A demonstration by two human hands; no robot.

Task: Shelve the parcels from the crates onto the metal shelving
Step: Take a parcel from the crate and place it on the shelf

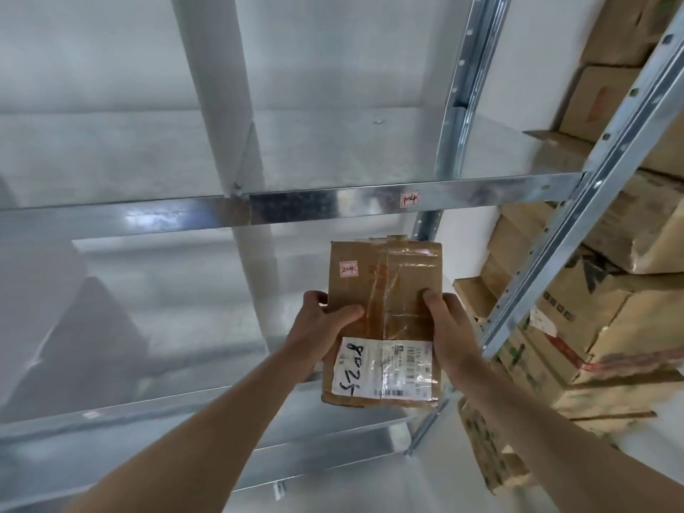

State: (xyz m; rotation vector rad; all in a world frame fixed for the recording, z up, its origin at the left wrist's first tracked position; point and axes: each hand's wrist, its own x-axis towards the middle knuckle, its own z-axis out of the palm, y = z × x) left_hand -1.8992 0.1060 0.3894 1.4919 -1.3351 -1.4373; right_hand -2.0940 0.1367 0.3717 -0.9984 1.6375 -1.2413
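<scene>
Parcel (385, 290) — brown cardboard, taped, white label w/ handwriting

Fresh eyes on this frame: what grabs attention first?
The taped cardboard parcel at centre, gripped at its sides by the left hand and right hand, white shipping label facing up. Behind it, bare metal shelving; stacked cardboard boxes fill the right.

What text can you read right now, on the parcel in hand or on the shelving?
"8025", handwritten in black on the white shipping label of the parcel; the third digit is uncertain.
Printed lines and barcodes on that label: too small to read.
Small red-bordered sticker on the parcel: handwritten marks, not legible.
Matching red-bordered sticker on the shelf's front edge: not legible.
Print on the stacked cartons to the right: blurred.
</scene>
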